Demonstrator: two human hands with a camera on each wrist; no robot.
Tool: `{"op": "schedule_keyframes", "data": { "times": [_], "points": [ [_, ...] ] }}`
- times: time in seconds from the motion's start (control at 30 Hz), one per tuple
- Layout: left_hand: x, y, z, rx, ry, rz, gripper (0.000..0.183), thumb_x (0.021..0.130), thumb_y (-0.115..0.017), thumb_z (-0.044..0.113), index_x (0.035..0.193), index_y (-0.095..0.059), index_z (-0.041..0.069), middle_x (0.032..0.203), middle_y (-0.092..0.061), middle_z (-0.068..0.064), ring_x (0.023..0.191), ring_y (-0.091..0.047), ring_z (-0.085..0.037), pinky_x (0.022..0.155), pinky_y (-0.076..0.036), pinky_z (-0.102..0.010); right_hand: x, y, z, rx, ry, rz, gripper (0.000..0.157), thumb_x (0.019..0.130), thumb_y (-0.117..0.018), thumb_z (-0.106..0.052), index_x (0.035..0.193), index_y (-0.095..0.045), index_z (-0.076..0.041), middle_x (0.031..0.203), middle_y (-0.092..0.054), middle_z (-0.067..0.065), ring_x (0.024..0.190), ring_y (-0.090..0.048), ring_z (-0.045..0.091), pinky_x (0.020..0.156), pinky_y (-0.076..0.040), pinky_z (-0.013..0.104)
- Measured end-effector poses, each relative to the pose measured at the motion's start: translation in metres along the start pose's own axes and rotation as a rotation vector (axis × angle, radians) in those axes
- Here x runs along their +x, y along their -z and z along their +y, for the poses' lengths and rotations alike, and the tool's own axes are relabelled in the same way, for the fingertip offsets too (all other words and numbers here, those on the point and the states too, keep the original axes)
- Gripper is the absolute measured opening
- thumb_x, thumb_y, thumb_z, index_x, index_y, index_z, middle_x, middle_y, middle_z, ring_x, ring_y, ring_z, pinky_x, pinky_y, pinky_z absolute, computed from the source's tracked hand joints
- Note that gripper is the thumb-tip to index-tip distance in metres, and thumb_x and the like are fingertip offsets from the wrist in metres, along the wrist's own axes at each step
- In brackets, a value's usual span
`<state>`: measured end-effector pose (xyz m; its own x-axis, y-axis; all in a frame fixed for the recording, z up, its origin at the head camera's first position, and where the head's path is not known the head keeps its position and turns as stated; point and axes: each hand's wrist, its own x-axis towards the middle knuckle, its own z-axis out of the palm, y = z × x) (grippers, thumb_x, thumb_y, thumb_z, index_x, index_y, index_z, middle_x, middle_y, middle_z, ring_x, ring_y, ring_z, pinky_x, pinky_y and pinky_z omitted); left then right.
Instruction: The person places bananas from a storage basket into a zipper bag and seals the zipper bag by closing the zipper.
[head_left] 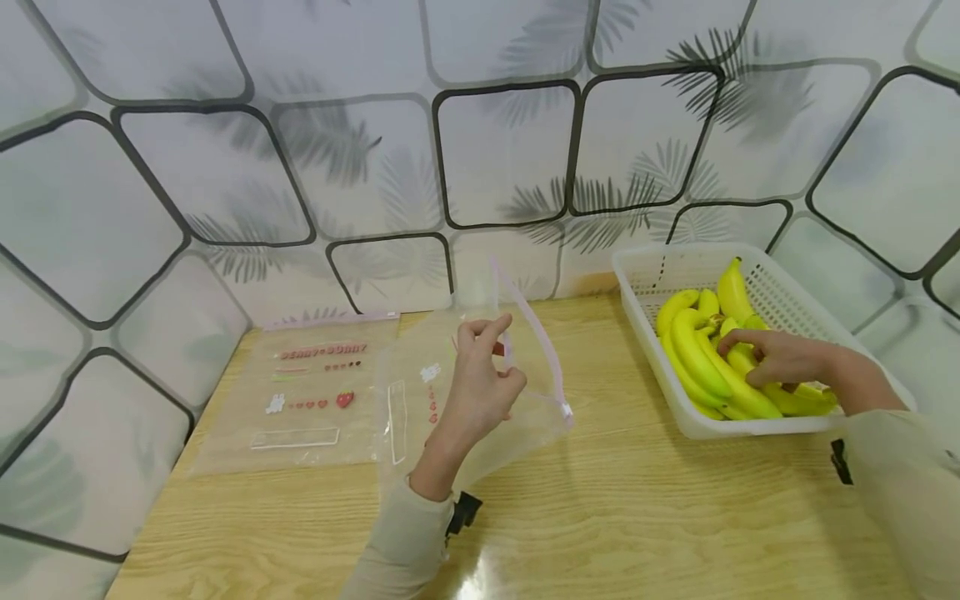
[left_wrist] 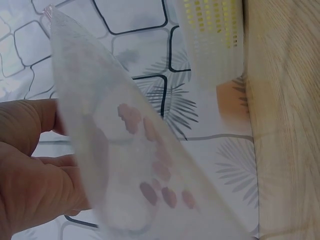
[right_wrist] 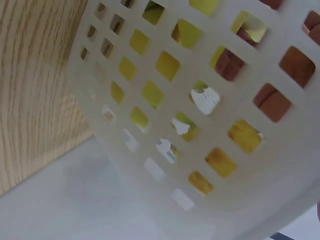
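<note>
Item, left hand (head_left: 480, 387): arm reaching from the near edge, wrist raised, bent fingers gripping the lifted edge of a clear printed bag (head_left: 431, 400). This bag lies mid-table; its lilac zip strip (head_left: 543, 333) runs far to near, and we find its mouth facing right, slider (head_left: 567, 411) at the near end.

Item, right hand (head_left: 795, 358): arm coming in from the right, fingers bent down among bananas (head_left: 697, 342) — whether they grip one we cannot tell. The bananas fill part of a white basket (head_left: 720, 429), right; most run lengthwise from far left to near right, tips toward us.

Item, second bag (head_left: 315, 392): flat, left, zip edge far. All stand on a wood-grain table (head_left: 600, 508).
</note>
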<state>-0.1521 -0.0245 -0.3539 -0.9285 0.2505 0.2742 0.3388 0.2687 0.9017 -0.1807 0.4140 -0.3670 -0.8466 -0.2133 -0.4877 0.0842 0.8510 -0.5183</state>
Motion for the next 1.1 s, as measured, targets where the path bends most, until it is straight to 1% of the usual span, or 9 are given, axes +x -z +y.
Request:
{"op": "schedule_keyframes", "data": {
  "times": [0.1,0.2,0.3,0.43,0.53,0.7,0.8,0.97,1.1],
  "points": [
    [0.000,0.000,0.001,0.002,0.011,0.000,0.070,0.080,-0.051,-0.012,0.148,-0.044,0.004,0.131,-0.035,-0.017,0.079,-0.048,-0.023,0.039,-0.039,-0.020,-0.002,-0.001,-0.001,-0.003,0.019,0.028,0.058,0.082,-0.062,-0.006,0.136,-0.039,-0.003,0.093,-0.046,0.015,0.052,-0.031,0.012,0.049,-0.036,0.026],
    [0.000,0.000,0.001,0.003,0.019,0.001,0.070,0.080,-0.051,-0.012,0.148,-0.044,0.004,0.132,-0.035,-0.017,0.069,-0.045,-0.018,0.038,-0.039,-0.020,-0.005,0.000,-0.004,0.004,0.067,0.098,0.057,0.082,-0.063,-0.005,0.134,-0.040,-0.002,0.112,-0.047,0.025,0.052,-0.034,0.013,0.049,-0.038,0.027],
    [-0.001,0.001,0.001,0.004,0.024,0.001,0.070,0.081,-0.051,-0.011,0.148,-0.044,0.004,0.132,-0.034,-0.017,0.064,-0.043,-0.016,0.038,-0.039,-0.021,-0.006,0.003,-0.006,-0.002,0.122,0.184,0.055,0.084,-0.063,-0.004,0.134,-0.039,-0.001,0.125,-0.043,0.029,0.064,-0.043,0.018,0.053,-0.041,0.031],
    [-0.001,0.002,0.002,0.006,0.033,-0.002,0.070,0.081,-0.052,-0.012,0.149,-0.044,0.005,0.133,-0.034,-0.017,0.063,-0.042,-0.015,0.038,-0.039,-0.020,-0.005,0.009,-0.011,-0.025,0.162,0.318,0.054,0.088,-0.063,-0.005,0.135,-0.036,-0.001,0.117,-0.047,0.024,0.080,-0.045,0.023,0.058,-0.042,0.033],
    [-0.001,0.002,0.002,0.003,0.037,-0.007,0.070,0.082,-0.052,-0.012,0.149,-0.043,0.006,0.134,-0.034,-0.017,0.057,-0.039,-0.014,0.038,-0.039,-0.021,-0.004,0.012,-0.017,-0.003,0.187,0.423,0.055,0.092,-0.062,-0.007,0.137,-0.032,0.000,0.114,-0.047,0.021,0.080,-0.048,0.021,0.060,-0.045,0.030],
    [-0.001,0.003,0.002,-0.004,0.043,-0.010,0.071,0.082,-0.052,-0.012,0.150,-0.042,0.006,0.133,-0.034,-0.016,0.057,-0.038,-0.014,0.038,-0.039,-0.021,-0.001,0.009,-0.036,0.134,0.260,0.530,0.055,0.095,-0.061,-0.004,0.135,-0.025,-0.004,0.123,-0.037,0.016,0.079,-0.050,0.017,0.064,-0.047,0.025],
    [0.000,0.004,0.001,-0.005,0.048,-0.012,0.071,0.082,-0.052,-0.011,0.150,-0.041,0.006,0.134,-0.033,-0.016,0.057,-0.038,-0.014,0.038,-0.040,-0.022,0.000,0.003,-0.055,0.219,0.321,0.577,0.052,0.094,-0.060,0.000,0.131,-0.025,-0.011,0.123,-0.035,0.010,0.080,-0.051,0.014,0.064,-0.048,0.022],
    [0.001,0.006,0.002,0.010,0.055,-0.019,0.072,0.081,-0.051,-0.011,0.150,-0.041,0.005,0.134,-0.033,-0.016,0.059,-0.040,-0.014,0.038,-0.041,-0.022,0.000,-0.011,-0.094,0.369,0.490,0.634,0.056,0.090,-0.056,0.010,0.127,-0.029,-0.022,0.120,-0.037,0.008,0.085,-0.055,0.010,0.063,-0.050,0.020],
    [0.001,0.006,0.001,0.023,0.045,-0.020,0.072,0.080,-0.052,-0.012,0.149,-0.042,0.003,0.133,-0.033,-0.017,0.067,-0.044,-0.016,0.039,-0.039,-0.020,-0.005,-0.029,-0.131,0.618,0.668,0.588,0.055,0.089,-0.050,0.017,0.126,-0.032,-0.021,0.121,-0.038,0.007,0.088,-0.057,0.012,0.064,-0.052,0.019]
  ]
}}
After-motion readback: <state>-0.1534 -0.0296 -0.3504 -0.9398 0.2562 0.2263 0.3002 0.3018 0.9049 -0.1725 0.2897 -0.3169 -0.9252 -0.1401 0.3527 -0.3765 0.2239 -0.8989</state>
